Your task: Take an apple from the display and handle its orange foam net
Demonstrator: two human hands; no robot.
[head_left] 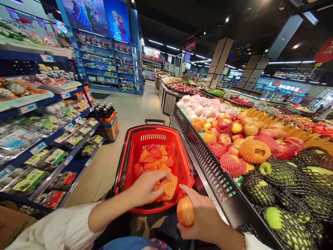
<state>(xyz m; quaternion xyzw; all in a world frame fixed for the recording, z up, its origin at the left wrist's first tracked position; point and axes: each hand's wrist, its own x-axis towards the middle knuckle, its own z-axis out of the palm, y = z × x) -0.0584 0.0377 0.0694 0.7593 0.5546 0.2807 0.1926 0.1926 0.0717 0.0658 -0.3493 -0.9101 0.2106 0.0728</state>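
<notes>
In my right hand (201, 215) is a bare red-yellow apple (185, 211), held at the near right corner of a red shopping basket (135, 166). My left hand (149, 187) reaches over the basket's near side, its fingers closed on an orange foam net sleeve (170, 186). Whether anything sits inside that sleeve I cannot tell. Beneath and beyond it, a heap of orange and pinkish foam nets (153, 156) lies on the basket floor.
To the right, a black crate (205, 166) holds apples, some in foam nets. Black-netted green fruit (275, 215) lies nearer. Shelves of packaged goods (47, 159) line the left, with a carton of dark bottles (110, 130) at their end. A tiled aisle (140, 104) runs ahead.
</notes>
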